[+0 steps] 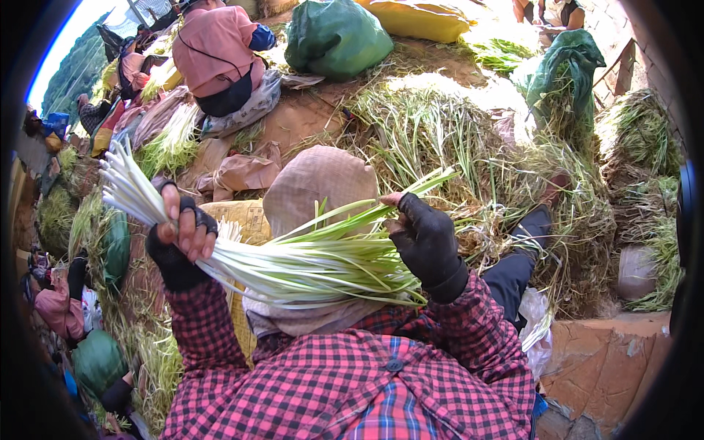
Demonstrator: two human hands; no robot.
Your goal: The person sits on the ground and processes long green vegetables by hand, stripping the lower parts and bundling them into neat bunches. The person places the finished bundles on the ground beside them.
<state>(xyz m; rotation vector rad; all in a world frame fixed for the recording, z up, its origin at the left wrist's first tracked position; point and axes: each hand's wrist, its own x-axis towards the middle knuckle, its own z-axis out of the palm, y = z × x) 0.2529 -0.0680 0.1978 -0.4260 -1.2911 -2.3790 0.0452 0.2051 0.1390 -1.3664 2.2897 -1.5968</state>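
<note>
My left hand (184, 231), in a black fingerless glove, is closed around the white stalks of a bundle of long leafy vegetables, like garlic chives or green garlic (308, 264). White ends stick up past the fist at the left, and green leaves fan out to the right over my lap. My right hand (421, 236), in the same kind of glove, is at the leaf end with thumb and fingers on a few green leaves (423, 184). Behind the bundle is a round brown cloth-covered thing (322, 184). More white stalks (230, 230) lie on a yellow printed sack (242, 212).
Heaps of loose leaves (440, 126) lie ahead and to the right, beside my outstretched leg. A co-worker in pink (214, 49) sits ahead, near a green sack (335, 38) and a yellow sack (418, 19). More people and bundles are at the left. A brick-coloured ledge (605, 357) is at lower right.
</note>
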